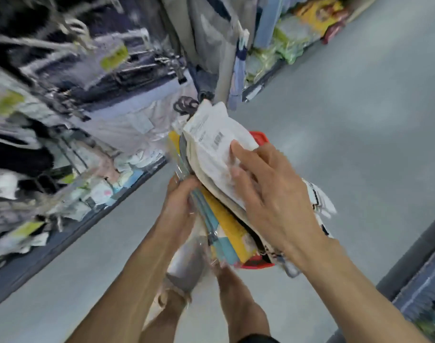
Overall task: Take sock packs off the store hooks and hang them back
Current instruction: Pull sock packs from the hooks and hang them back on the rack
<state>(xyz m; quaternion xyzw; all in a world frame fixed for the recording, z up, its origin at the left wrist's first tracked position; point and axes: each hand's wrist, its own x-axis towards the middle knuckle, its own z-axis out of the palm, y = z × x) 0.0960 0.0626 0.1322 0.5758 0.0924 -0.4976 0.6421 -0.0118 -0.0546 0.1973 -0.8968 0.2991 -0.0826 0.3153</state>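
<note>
A stack of sock packs (226, 219) stands on edge in a red basket (261, 139) at the centre of the head view. The top pack is white (211, 139) with a barcode label; yellow and light-blue packs show beneath it. My left hand (179, 206) grips the left edge of the stack, fingers curled round a clear plastic pack. My right hand (268, 191) rests on the white pack with its fingers spread and fairly straight. A rack of hanging sock packs (70, 115) fills the left side, heavily blurred.
Grey floor (347, 120) runs down the aisle to the right. Shelves of packaged goods (293, 43) stand at the back right. A dark fixture edge (414, 258) crosses the lower right corner. My legs (236, 303) show below the basket.
</note>
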